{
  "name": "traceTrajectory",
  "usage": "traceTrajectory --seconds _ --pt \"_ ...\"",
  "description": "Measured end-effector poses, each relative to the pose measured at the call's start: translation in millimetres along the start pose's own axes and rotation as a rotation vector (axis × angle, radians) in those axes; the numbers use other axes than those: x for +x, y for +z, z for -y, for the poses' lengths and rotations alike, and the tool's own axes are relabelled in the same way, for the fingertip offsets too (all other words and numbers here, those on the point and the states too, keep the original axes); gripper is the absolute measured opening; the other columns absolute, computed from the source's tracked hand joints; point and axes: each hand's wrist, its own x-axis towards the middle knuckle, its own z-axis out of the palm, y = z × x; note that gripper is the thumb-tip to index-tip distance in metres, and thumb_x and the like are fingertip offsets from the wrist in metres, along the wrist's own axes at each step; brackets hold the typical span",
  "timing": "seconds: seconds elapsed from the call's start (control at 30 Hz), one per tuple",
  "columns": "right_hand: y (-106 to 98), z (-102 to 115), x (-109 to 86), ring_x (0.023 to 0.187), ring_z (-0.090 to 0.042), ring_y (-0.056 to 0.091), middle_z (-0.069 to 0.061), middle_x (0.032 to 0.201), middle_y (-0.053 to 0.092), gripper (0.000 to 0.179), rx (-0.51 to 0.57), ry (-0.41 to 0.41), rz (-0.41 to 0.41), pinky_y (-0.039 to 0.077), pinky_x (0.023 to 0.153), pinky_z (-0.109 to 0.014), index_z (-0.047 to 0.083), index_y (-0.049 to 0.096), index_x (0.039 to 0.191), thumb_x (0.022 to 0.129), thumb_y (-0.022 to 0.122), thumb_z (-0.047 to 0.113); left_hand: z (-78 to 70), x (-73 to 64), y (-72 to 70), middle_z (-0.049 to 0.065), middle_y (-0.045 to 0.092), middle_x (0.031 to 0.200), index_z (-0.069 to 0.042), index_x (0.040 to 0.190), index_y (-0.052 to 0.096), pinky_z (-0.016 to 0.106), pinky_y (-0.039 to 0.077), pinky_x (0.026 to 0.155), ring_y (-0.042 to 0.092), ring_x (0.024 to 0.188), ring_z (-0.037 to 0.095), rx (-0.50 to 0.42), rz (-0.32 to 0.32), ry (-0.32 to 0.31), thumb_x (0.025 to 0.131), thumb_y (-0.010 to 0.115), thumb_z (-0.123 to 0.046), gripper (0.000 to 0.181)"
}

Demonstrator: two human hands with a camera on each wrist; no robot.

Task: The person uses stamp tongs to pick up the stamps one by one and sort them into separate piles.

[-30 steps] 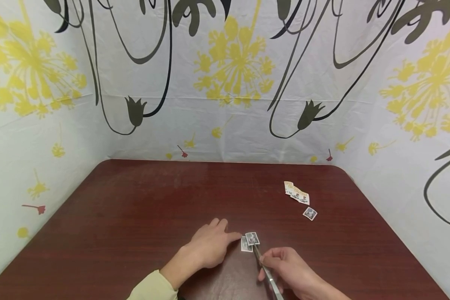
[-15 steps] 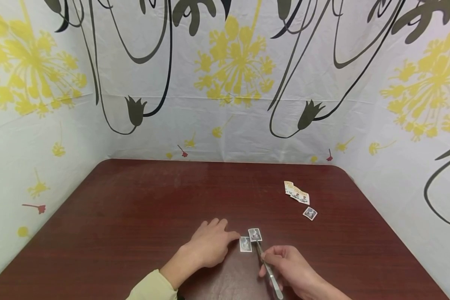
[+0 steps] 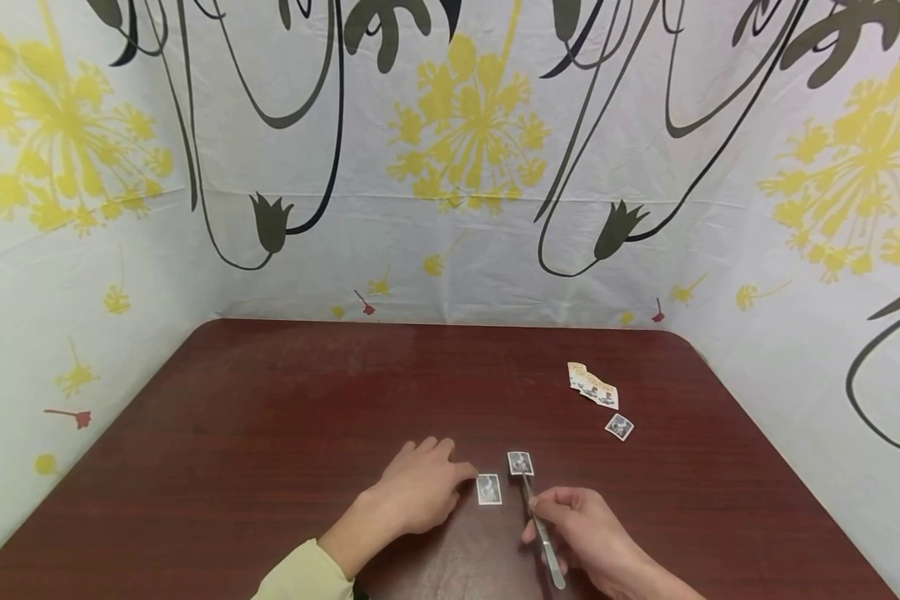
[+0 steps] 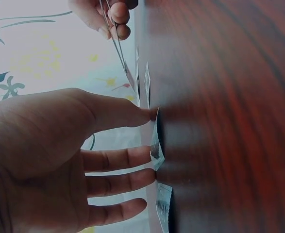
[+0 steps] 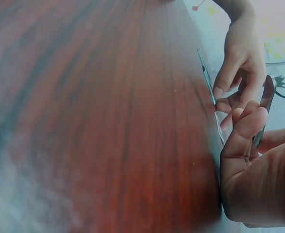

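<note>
In the head view my right hand [image 3: 588, 533] pinches metal tweezers [image 3: 545, 537] between thumb and fingers. Their tips meet the near edge of a small grey picture stamp [image 3: 520, 463]. Left of it, a second grey stamp [image 3: 488, 489] lies on the table. My left hand [image 3: 423, 487] rests with its fingers spread and fairly straight, the thumb tip at that second stamp's left edge. Seen from the left wrist, a slightly lifted stamp [image 4: 157, 141] with a toothed edge stands by the left fingertips, and another [image 4: 164, 206] lies by the lower fingers.
A fanned row of several cream-and-orange stamps [image 3: 593, 386] lies toward the far right of the dark red-brown table [image 3: 307, 383]. One more grey stamp [image 3: 619, 427] sits just nearer. Patterned white cloth [image 3: 450, 258] surrounds the table's back and sides.
The stamp at the tweezer tips has shifted right and slightly away, off the second stamp, leaving a gap between them. The second stamp has slid slightly left. My left hand stays nearly still.
</note>
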Motion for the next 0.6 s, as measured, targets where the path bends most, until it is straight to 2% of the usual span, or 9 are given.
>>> traceTrajectory --seconds 0.17,0.6 --pt "-1.9 -0.1 0.1 0.05 -0.007 0.054 -0.002 0.076 0.074 0.019 0.008 0.002 -0.023 0.043 0.047 -0.022 -0.003 0.064 0.102 0.102 0.059 0.015 1.0 0.7 1.0 0.0 0.066 0.111 -0.035 0.126 0.074 0.045 0.053 0.088 0.062 0.103 0.021 0.006 -0.003 0.006 0.092 0.08 -0.03 0.035" --pt "-9.7 -0.7 -2.3 0.055 -0.01 0.055 -0.001 0.078 0.074 0.02 0.01 0.029 -0.095 0.044 0.049 -0.023 -0.003 0.065 0.106 0.103 0.057 0.015 1.9 0.0 -0.1 -0.001 0.066 0.11 -0.034 0.126 0.074 0.045 0.055 0.088 0.063 0.101 0.02 0.011 -0.008 0.022 0.091 0.081 -0.031 0.036"
